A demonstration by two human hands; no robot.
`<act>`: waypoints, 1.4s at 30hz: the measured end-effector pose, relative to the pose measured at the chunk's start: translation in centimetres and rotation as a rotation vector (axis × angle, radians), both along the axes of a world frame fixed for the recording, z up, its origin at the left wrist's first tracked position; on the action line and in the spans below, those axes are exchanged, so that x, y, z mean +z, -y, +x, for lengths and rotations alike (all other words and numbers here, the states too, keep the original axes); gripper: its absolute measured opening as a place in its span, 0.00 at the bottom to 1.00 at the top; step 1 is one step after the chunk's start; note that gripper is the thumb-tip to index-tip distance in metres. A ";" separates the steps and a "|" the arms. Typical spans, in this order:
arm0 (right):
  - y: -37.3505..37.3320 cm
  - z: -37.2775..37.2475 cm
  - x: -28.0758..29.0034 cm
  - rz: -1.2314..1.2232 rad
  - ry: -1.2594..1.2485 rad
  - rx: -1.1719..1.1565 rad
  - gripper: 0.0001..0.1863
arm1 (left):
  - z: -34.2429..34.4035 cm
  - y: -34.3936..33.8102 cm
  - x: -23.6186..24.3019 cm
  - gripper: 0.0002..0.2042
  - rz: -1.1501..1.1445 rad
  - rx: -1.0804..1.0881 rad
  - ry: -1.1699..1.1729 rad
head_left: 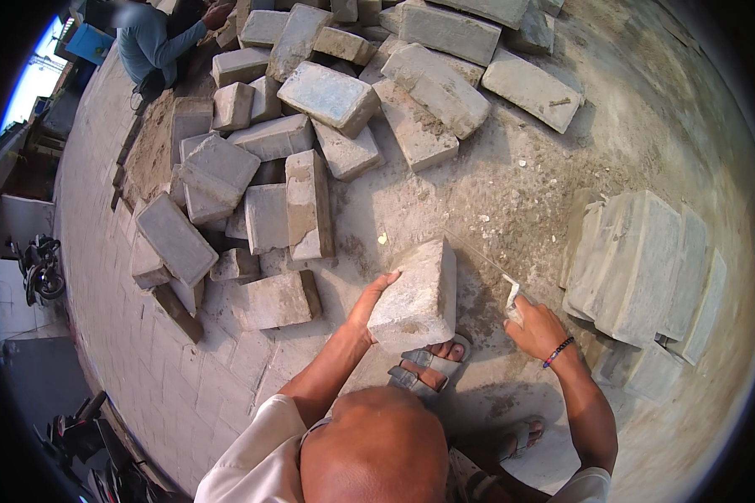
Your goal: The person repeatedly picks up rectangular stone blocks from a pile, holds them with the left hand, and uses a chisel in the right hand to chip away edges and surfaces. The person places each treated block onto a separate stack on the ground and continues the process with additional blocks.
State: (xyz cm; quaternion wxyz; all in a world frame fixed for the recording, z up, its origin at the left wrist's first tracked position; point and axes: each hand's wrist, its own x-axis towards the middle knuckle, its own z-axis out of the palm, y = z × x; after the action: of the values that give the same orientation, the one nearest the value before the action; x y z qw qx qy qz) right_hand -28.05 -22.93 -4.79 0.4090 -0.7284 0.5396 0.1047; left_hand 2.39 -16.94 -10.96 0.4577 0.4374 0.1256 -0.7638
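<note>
My left hand (369, 303) grips a rough grey concrete paving block (413, 293) by its left side, in front of my body. Its fingers are partly hidden behind the block. Closed round the handle of a thin hand tool (512, 293) is my right hand (537, 331), with a beaded bracelet at the wrist. The tool has a pale bent neck and a long thin part that points up-left toward the block's top. Whether this part is a rod or a blade seen edge-on I cannot tell. Below the block shows my sandalled foot (434, 366).
A loose heap of paving blocks (268, 138) spreads across the far side and left. On the right, several blocks stand stacked in a row (637, 264). Another person (153, 42) crouches beside sand (151, 159) at the far left. Motorbikes (42, 268) stand along the left edge.
</note>
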 end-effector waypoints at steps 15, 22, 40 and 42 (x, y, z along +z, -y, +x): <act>-4.2 0.0 1.5 0.040 0.177 0.073 0.17 | -1.7 -4.5 -0.2 0.38 -0.021 0.119 -0.170; -3.6 2.1 1.5 -0.100 0.174 0.298 0.14 | -1.6 -6.2 -2.4 0.37 -0.053 0.147 -0.286; 2.3 2.4 -0.9 -0.103 0.011 0.056 0.14 | -1.6 -6.1 -2.1 0.33 -0.182 0.150 -0.467; 0.4 2.9 1.6 -0.107 0.175 0.048 0.14 | -1.7 -6.3 -1.7 0.33 -0.189 0.154 -0.450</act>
State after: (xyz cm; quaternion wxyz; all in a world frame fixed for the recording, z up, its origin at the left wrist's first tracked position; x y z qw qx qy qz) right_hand -25.19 -23.32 -3.23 0.4123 -0.7684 0.4889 0.0214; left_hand 0.68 -10.61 -12.65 0.5139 0.2009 0.1852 -0.8132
